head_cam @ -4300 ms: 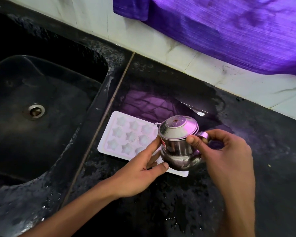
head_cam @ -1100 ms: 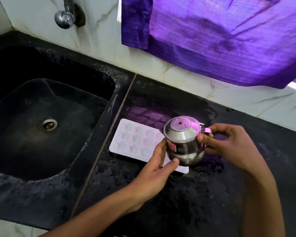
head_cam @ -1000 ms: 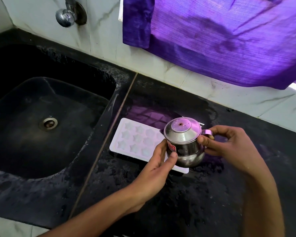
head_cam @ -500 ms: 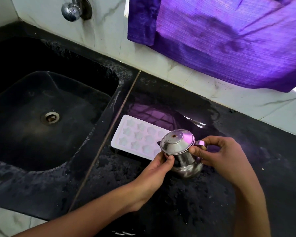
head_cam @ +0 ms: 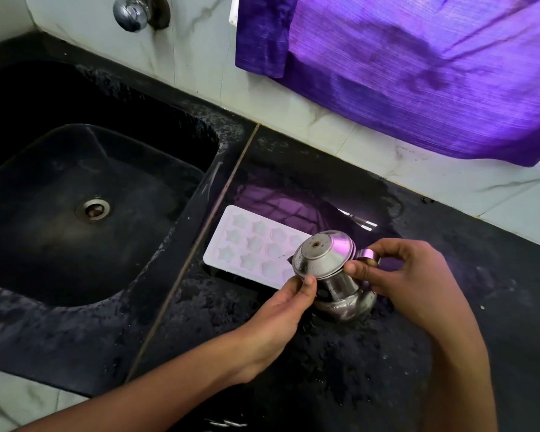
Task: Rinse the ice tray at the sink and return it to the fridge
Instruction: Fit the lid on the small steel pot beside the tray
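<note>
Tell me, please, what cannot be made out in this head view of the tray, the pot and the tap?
- Ice tray: its near right end is hidden behind the steel pot and the left hand.
- Pot: the contents are hidden by the lid; the handle is mostly covered by the right hand.
- Tap: cut off by the top edge, spout unseen.
- Fridge: not in view.

Two bare forearms, left hand, right hand, no sleeves, short fingernails
</note>
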A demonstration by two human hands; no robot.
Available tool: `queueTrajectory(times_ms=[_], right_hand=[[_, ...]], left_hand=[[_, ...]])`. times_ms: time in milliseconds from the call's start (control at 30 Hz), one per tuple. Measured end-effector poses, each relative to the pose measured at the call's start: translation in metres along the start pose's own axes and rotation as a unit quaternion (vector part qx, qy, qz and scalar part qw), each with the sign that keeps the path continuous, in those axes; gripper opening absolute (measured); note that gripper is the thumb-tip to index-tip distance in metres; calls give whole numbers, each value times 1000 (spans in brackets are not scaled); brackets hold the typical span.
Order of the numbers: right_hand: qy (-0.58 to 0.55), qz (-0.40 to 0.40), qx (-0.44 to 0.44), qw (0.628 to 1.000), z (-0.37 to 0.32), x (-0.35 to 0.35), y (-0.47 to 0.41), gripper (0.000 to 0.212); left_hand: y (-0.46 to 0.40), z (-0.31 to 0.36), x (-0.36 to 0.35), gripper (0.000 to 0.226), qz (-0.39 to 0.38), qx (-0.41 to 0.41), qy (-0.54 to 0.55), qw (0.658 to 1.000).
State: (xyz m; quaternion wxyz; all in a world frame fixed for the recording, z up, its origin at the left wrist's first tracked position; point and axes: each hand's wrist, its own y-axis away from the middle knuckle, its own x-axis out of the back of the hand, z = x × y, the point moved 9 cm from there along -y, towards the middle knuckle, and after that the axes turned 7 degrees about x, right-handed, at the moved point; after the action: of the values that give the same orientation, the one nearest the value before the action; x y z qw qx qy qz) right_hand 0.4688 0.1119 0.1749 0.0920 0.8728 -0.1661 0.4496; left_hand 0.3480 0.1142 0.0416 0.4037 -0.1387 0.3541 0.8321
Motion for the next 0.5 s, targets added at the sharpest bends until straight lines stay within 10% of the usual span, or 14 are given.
queueTrajectory(times_ms=[500], right_hand=[[-33,2,-25,999,0,4,9,38]], left_hand=[[5,3,-4,67,-9,-11,-33,999]])
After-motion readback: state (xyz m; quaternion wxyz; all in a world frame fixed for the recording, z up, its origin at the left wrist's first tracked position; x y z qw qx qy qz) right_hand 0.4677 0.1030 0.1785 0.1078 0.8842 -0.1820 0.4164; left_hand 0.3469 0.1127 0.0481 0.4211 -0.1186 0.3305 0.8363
